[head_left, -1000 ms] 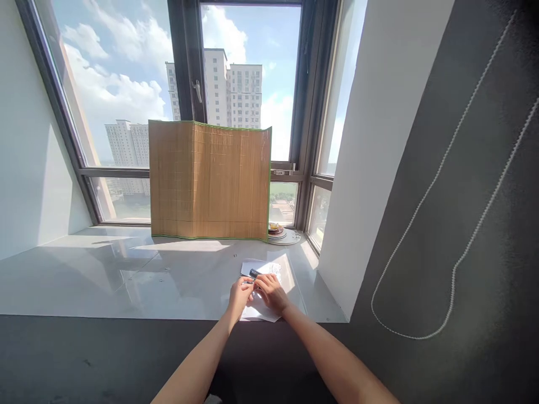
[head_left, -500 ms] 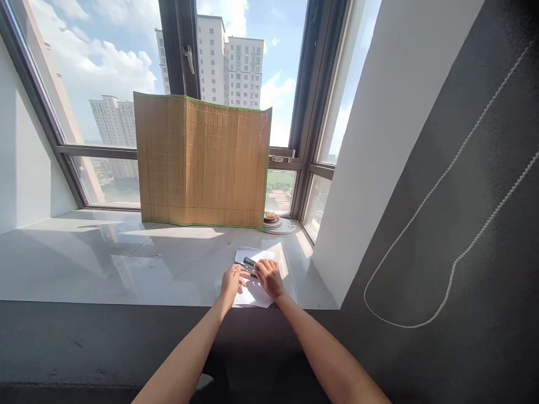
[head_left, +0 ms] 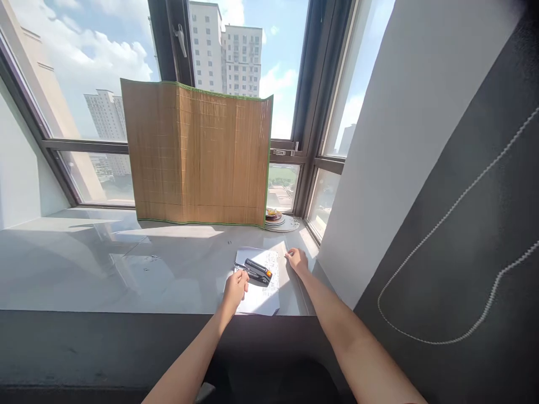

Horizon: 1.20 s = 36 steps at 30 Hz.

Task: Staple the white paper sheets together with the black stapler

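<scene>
A black stapler (head_left: 259, 270) with an orange tip lies over white sheets of paper (head_left: 257, 303) that carry some writing. My left hand (head_left: 236, 285) is closed at the stapler's left end, its fingers pinched together; what they grip is too small to name. To the right of the papers, my right hand (head_left: 297, 259) has thumb and fingertips pressed together low over the sill. Whether something small sits between those fingertips cannot be made out.
A bamboo mat (head_left: 202, 157) with green edging stands upright against the window. Stacked plates (head_left: 275, 220) sit by its right edge on the glossy sill (head_left: 84, 269). A beaded cord (head_left: 442, 224) hangs at the right wall.
My right hand has left the stapler and moved right, beyond the papers. More of the stapler now shows. My left hand stays near its left end. The view has shifted slightly.
</scene>
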Each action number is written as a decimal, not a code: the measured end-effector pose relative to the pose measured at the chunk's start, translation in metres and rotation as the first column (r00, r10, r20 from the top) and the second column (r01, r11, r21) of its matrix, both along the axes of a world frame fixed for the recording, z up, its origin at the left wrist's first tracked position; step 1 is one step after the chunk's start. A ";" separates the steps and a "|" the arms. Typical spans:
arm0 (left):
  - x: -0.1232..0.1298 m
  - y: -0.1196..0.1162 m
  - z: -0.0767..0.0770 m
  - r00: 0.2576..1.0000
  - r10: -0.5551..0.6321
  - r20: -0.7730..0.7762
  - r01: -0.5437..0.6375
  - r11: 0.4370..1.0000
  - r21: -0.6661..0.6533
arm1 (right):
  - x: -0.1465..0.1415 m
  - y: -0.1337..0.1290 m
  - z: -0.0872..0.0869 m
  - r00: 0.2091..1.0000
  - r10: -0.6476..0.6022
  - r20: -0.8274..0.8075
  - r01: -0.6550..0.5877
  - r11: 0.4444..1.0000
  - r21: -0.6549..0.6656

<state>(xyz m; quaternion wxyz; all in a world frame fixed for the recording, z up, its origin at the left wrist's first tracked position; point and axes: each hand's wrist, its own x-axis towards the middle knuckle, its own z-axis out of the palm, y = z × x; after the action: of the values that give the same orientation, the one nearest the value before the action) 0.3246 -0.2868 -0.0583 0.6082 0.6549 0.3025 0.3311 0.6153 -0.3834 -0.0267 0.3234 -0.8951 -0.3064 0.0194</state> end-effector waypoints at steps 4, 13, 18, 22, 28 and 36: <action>-0.003 -0.003 0.001 1.000 -0.012 -0.009 0.012 0.999 0.049 | 0.013 0.014 -0.002 0.999 0.030 -0.029 -0.031 0.999 -0.040; -0.003 -0.004 0.004 1.000 -0.011 -0.024 0.013 0.998 0.058 | 0.018 0.018 -0.003 0.999 0.031 -0.006 -0.032 0.995 -0.094; -0.005 -0.006 0.011 0.999 0.046 0.005 -0.046 0.999 0.019 | 0.007 0.008 -0.009 0.986 0.057 0.158 -0.029 0.984 -0.173; -0.016 -0.009 0.021 0.963 0.213 0.168 -0.211 0.977 -0.029 | -0.012 0.001 -0.020 0.966 0.061 0.251 -0.012 0.982 -0.190; -0.016 0.044 0.046 0.934 0.321 0.154 -0.339 0.934 0.108 | -0.020 -0.004 -0.026 0.955 0.049 0.293 0.004 0.984 -0.178; 0.027 0.152 0.040 0.797 0.421 -0.434 0.028 0.691 0.722 | -0.018 -0.004 -0.022 0.943 0.092 0.321 -0.026 0.979 -0.203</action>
<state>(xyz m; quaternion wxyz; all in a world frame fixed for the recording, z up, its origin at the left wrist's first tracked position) 0.3515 -0.1346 -0.0179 0.1552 0.8631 0.3939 0.2754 0.5973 -0.3876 -0.0490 0.1777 -0.9036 -0.3793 -0.0902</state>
